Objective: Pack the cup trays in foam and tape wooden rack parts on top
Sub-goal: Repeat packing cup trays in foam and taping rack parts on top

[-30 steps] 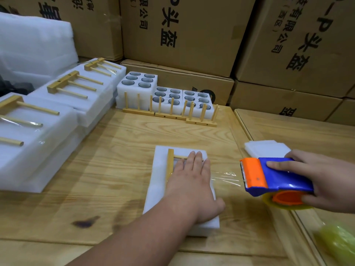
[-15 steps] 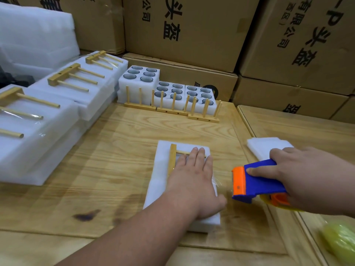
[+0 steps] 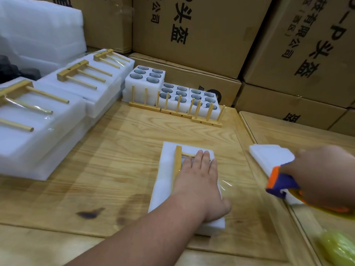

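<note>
A white foam pack (image 3: pixel 167 179) lies in the middle of the wooden table with a wooden rack part (image 3: pixel 178 160) on top. My left hand (image 3: pixel 199 181) presses flat on the rack part and foam, fingers straight. Clear tape (image 3: pixel 225 184) hangs off the pack's right edge. My right hand (image 3: pixel 324 177) grips a blue and orange tape dispenser (image 3: pixel 280 181) to the right of the pack, over a small foam block (image 3: pixel 269 156). Foam cup trays (image 3: pixel 146 79) holding cups stand at the back with wooden rack parts (image 3: pixel 178 112) upright in front of them.
Several finished foam packs (image 3: pixel 38 120) with taped rack parts are stacked on the left. Loose foam sheets (image 3: pixel 38 29) pile at the back left. Cardboard boxes (image 3: pixel 201 31) wall off the back. A yellow-green object (image 3: pixel 338 246) lies at the lower right.
My right hand pulled the tape dispenser away to the right, off the pack, and the tape is no longer stretched to it. My left hand stayed pressed on the rack part.
</note>
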The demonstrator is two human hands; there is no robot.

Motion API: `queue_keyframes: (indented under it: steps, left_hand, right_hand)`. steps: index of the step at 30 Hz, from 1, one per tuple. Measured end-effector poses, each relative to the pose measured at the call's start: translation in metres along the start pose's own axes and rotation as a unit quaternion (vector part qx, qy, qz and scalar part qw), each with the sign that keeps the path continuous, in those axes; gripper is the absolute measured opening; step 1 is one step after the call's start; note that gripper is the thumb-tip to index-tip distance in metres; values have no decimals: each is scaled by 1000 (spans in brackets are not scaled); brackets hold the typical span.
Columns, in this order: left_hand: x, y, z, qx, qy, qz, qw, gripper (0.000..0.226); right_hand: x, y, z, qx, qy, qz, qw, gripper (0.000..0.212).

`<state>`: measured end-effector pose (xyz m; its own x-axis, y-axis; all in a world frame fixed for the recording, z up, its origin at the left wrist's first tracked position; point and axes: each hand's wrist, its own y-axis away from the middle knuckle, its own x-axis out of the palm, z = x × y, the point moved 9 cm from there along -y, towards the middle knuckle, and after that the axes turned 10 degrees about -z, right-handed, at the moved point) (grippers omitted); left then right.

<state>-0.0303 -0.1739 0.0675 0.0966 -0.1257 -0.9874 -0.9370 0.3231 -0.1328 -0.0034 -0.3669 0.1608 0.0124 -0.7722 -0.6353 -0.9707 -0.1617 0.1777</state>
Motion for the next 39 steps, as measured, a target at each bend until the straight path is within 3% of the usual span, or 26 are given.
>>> queue_keyframes:
  steps: [3,7,10,17,20,25,27,30,31,32,34,36,37,39]
  left_hand:
    - [0,-1,-1,3,0,5,1000,100]
    - [-1,0,-1,3,2,8,1000,99]
    - [-2,0,-1,3,5,6,1000,100]
    - [-2,0,-1,-1,7,-2,1000,101]
    - [-2,0,-1,1,7,-2,1000,101]
    - [-2,0,-1,3,11,-3,1000,101]
    - [-2,0,-1,5,10,-5,1000,101]
    - [0,-1,-1,7,3,-6,1000,101]
    - [0,-1,-1,7,1,-4,1000,101]
    - [1,-1,-1,7,1,-1,1000,102]
    - [1,-2,-1,7,0,3,1000,102]
    - [1,-2,-1,7,0,4,1000,101]
    - [1,-2,-1,6,0,4,1000,101]
    - [0,-2,-1,5,2,1,1000,101]
  right_hand:
    - [-2,0,-40,88,-79,-132,984,65]
    - [-18,7,-46,120,-172,-251,945,69]
    - [-24,5,-32,137,-244,-261,924,69]
    - [-21,-18,34,146,-269,-301,903,76]
    - [-6,-34,58,152,-265,-282,910,75]
    - [14,-39,77,167,-299,-232,910,65]
    - [9,-33,69,184,-307,-261,896,49]
    - [-2,-12,45,236,-436,-343,798,10]
    - [6,-11,41,259,-500,-316,763,15]
    - [19,-12,42,283,-567,-252,731,28]
    - [47,-13,66,311,-698,-46,644,47]
    - [61,-5,107,292,-795,148,511,62]
    - [61,-3,121,276,-826,190,453,62]
    - [58,-6,134,261,-864,199,382,50]
